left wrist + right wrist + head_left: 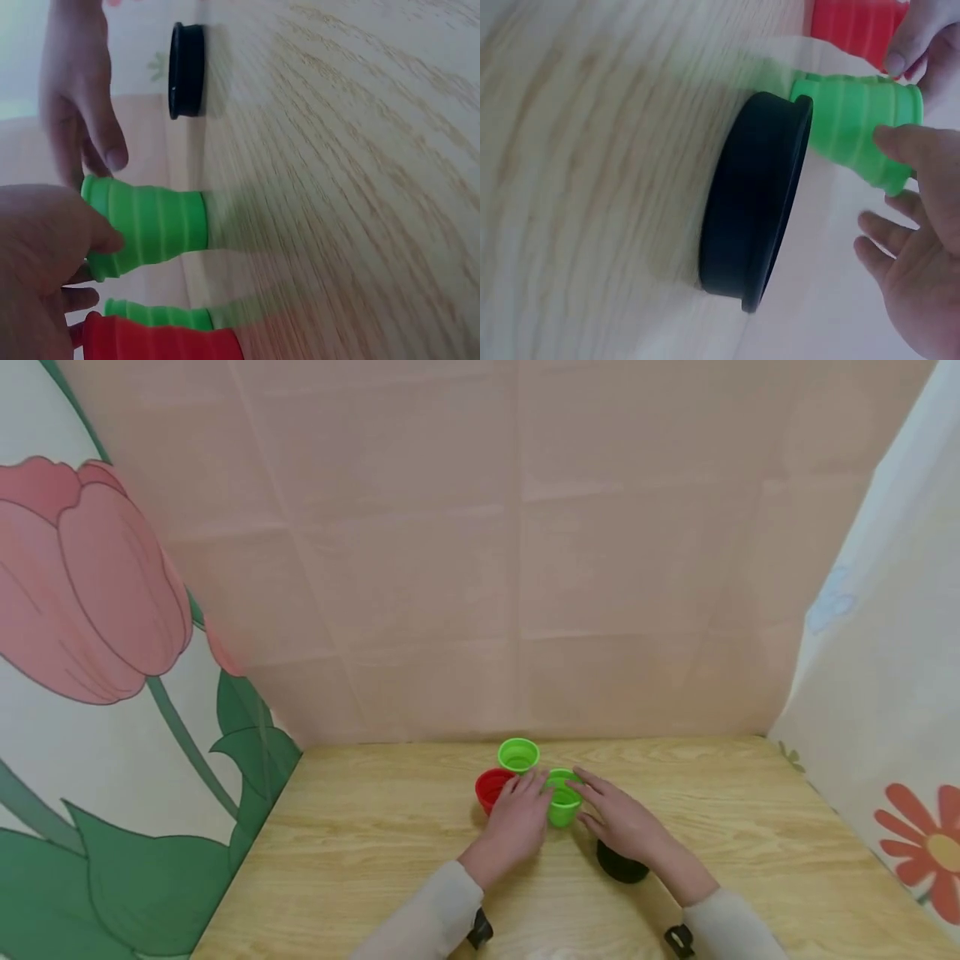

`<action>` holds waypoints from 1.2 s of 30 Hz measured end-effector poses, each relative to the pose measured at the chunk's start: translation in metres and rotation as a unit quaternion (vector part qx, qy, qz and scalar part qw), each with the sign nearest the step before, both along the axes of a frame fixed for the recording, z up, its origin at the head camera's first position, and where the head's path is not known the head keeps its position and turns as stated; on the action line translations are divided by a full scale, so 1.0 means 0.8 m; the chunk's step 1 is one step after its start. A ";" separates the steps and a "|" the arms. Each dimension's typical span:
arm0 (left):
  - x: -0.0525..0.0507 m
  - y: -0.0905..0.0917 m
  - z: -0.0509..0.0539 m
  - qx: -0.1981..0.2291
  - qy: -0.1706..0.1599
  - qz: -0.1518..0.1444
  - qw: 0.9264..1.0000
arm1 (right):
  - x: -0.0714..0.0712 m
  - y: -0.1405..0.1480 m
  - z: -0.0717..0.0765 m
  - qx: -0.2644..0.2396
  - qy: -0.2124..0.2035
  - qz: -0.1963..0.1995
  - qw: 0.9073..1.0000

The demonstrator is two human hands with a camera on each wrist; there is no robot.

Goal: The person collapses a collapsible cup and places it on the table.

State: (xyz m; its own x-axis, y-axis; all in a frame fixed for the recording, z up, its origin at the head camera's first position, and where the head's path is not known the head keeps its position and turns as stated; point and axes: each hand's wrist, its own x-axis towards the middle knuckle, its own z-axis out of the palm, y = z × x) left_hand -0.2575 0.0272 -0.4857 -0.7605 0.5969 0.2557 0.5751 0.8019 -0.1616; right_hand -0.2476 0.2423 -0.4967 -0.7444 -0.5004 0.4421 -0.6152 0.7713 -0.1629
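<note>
A light green ribbed cup stands upright on the table between the two hands. The left hand is at its left side, thumb in front of the cup wall in the left wrist view; whether it touches is hard to tell. On the right side, the right hand has its fingers spread around the rim, its thumb overlapping the cup in the right wrist view. Neither hand visibly curls round it. Beside the left hand stands a red ribbed cup, partly hidden by it. Behind is another green cup.
A low, round black piece with a rim sits on the wooden table, partly under the right hand in the head view. A pink cloth wall closes the back. Printed flower panels flank the sides.
</note>
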 end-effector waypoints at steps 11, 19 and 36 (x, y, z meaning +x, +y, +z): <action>-0.003 -0.016 0.013 0.077 -0.021 -0.039 0.996 | 0.005 -0.005 0.009 -0.077 -0.006 -0.003 0.997; 0.011 -0.041 0.028 0.292 -0.132 -0.100 0.942 | 0.023 -0.011 0.028 -0.171 -0.069 0.029 0.982; 0.053 -0.078 0.030 0.522 -0.248 -0.138 0.804 | 0.066 -0.044 0.038 -0.293 -0.126 0.075 0.945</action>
